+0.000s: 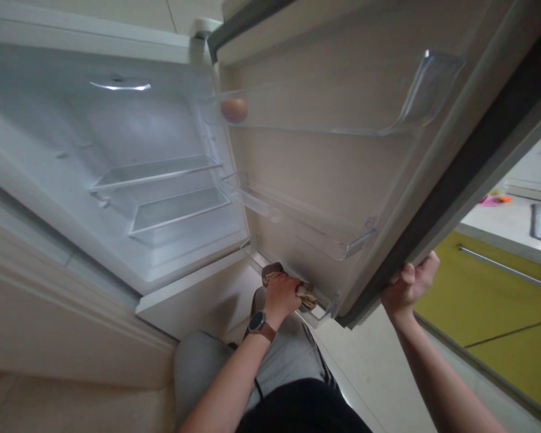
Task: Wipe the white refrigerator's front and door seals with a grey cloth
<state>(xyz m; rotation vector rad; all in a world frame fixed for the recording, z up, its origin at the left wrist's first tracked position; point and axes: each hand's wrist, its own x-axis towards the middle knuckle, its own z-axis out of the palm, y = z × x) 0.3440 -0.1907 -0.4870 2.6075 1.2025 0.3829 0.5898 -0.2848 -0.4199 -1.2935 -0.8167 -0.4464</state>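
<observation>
The refrigerator door [342,180] is held open at its lower edge by the right hand [408,285], whose fingers are curled around that edge. A brownish cloth [304,293] is gripped in the closed fingers of the left hand [282,294] and pressed against the lowest door bin [324,310]. For a thorough wipe, the door should be kept steady and even pressure applied along the bin wall. One egg [233,110] sits in the top door shelf [324,114].

Brown egg [234,110], brown cloth [307,294], yellow cabinet [491,300], white fridge [49,270].
</observation>
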